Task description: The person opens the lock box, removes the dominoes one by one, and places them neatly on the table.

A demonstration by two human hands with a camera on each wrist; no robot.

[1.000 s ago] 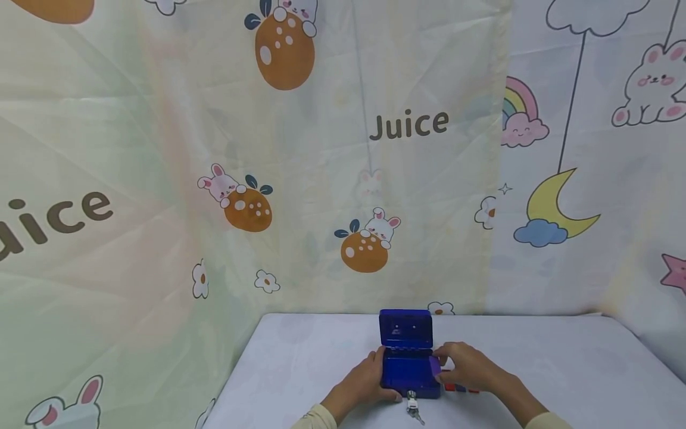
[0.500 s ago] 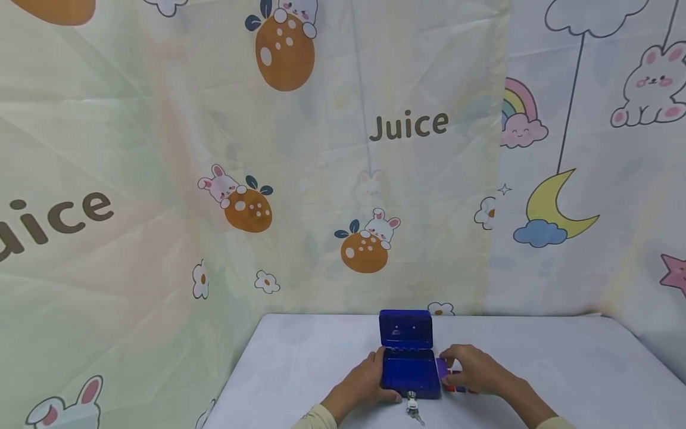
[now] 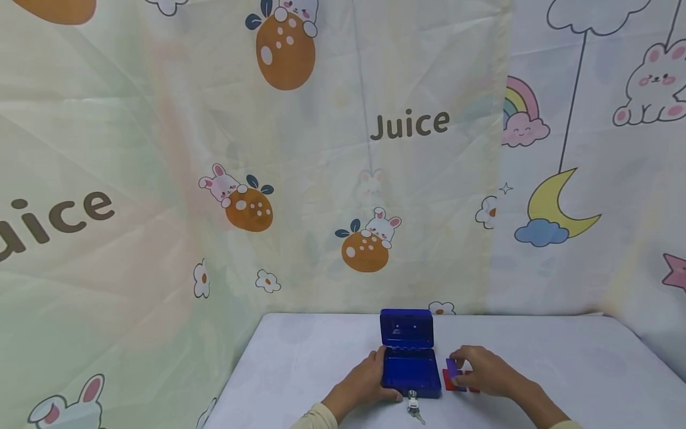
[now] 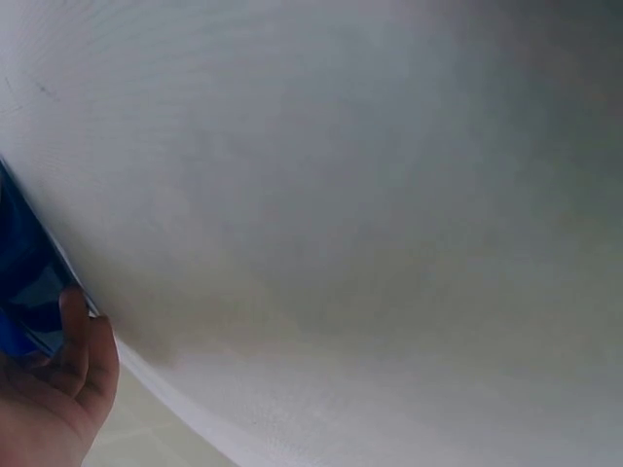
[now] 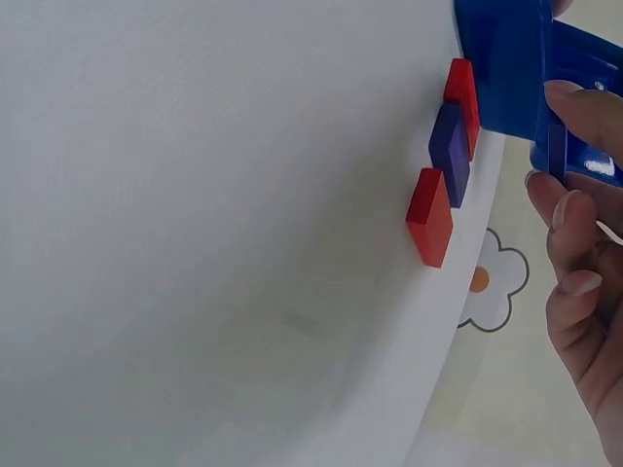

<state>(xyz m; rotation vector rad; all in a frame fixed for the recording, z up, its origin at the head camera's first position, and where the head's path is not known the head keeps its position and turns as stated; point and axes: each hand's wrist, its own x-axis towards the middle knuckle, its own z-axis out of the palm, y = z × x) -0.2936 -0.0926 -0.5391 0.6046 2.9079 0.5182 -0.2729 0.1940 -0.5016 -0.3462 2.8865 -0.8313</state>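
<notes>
A blue metal cash box (image 3: 411, 372) stands on the table, its lid (image 3: 406, 329) raised at the back. My left hand (image 3: 360, 380) holds the box's left side, with the thumb by the front corner. In the left wrist view, the fingers (image 4: 97, 355) curl at the box's edge. A thin purple block (image 5: 557, 151) is pinched between thumb and fingers of my right hand (image 3: 486, 370), to the right of the box. Beneath that hand is a row of flat blocks: a red one (image 5: 462, 92), a purple one (image 5: 450, 156) and another red one (image 5: 430, 219).
A small bunch of keys (image 3: 414, 410) hangs from the lock at the box's front. The white table (image 3: 311, 339) meets a patterned cloth wall (image 3: 300, 149) at its back edge.
The right hand has carried the purple block rightward, from the box's right rim to above the row of blocks, uncovering the left red block. The left hand and the box have stayed put.
</notes>
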